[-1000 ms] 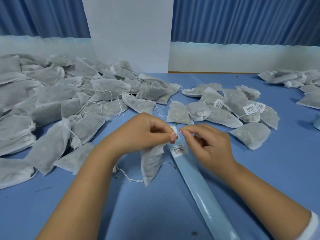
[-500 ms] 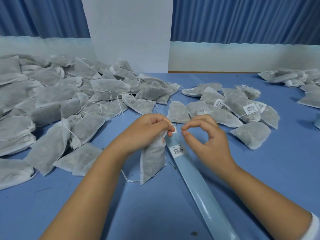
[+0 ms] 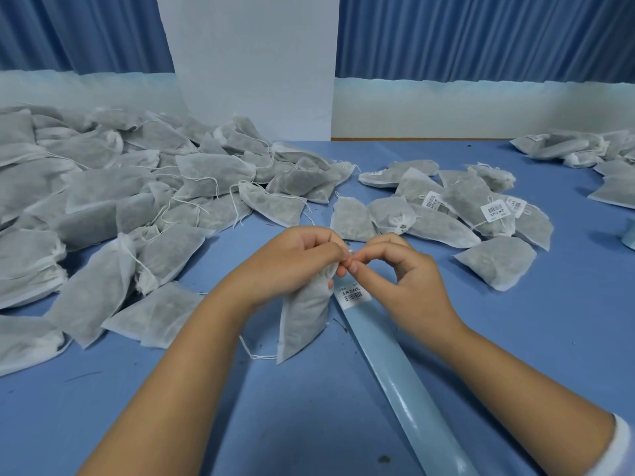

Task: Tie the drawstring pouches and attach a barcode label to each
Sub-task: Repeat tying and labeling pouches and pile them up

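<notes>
A big loose heap of untied pouches covers the left of the blue table, grey-white sacks lying over each other with thin white strings trailing among them. Just right of the heap, near the middle, the left hand has its fingers curled round the neck of 1 pouch, gripping it by the top so that the body hangs down with its lower corner on the table. A loop of drawstring lies on the table beside that corner. The right hand meets the left at the mouth of the pouch: its thumb and forefinger are pinched together against the left fingertips, and the other 3 fingers are bent in an arch above the palm. Whether the pinch is on the string or on the cloth is too small to tell. Below the 2 hands a long pale-blue backing strip runs from under them toward the bottom edge, with 1 barcode label at its upper end, just beside the hanging pouch. Farther right and back is a smaller group of labelled pouches, tied, several with white barcode tags. Well apart, at the far right edge, lies another pile.
</notes>
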Tool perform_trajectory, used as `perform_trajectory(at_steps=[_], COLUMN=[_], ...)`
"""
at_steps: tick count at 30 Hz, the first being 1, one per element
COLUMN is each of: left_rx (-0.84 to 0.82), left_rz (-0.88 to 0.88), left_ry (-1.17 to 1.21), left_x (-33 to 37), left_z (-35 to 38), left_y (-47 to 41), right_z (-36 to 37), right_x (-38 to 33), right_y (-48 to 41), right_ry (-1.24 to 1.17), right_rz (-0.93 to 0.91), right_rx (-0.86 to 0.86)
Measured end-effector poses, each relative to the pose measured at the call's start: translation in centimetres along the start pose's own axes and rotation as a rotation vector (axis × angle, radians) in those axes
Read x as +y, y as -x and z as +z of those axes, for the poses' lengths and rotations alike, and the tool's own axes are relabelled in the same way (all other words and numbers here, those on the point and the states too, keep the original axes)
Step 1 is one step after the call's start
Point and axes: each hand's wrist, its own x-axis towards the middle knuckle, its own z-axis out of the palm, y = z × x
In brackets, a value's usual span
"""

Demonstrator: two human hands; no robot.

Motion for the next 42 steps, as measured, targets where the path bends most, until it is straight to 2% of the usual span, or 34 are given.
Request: perform_trajectory(at_steps=[8, 11, 21, 26, 32, 42], left_rx=[0.193, 0.278, 0.243, 0.256, 0.286, 0.274], left_rz=[0.161, 0.180, 0.160, 0.142, 0.133, 0.115], left_ry=[-0.084, -0.187, -0.201, -0.231, -0.249, -0.258], left_x=[-0.34, -0.55, -0.51, -0.54, -0.75, -0.68], left_z=[0.85, 0.70, 0.78, 0.83, 0.62, 0.64], left_y=[-0.43, -0.56, -0.65, -0.66, -0.70, -0.70], right_z=[0.30, 0.09, 0.01, 0.11, -0.01, -0.07], right_x=[-0.33, -0.21, 0.11, 0.05, 0.05, -0.15], right_y=[-0.37, -0.37, -0.03, 0.05, 0.02, 0.04], right_ry=[0.130, 0.136, -0.071, -0.016, 0.190, 0.186], right_rz=[-0.034, -0.040, -0.055, -0.045, -0.079, -0.097], right_rx=[-0.001, 0.009, 0.036, 0.049, 0.137, 0.097])
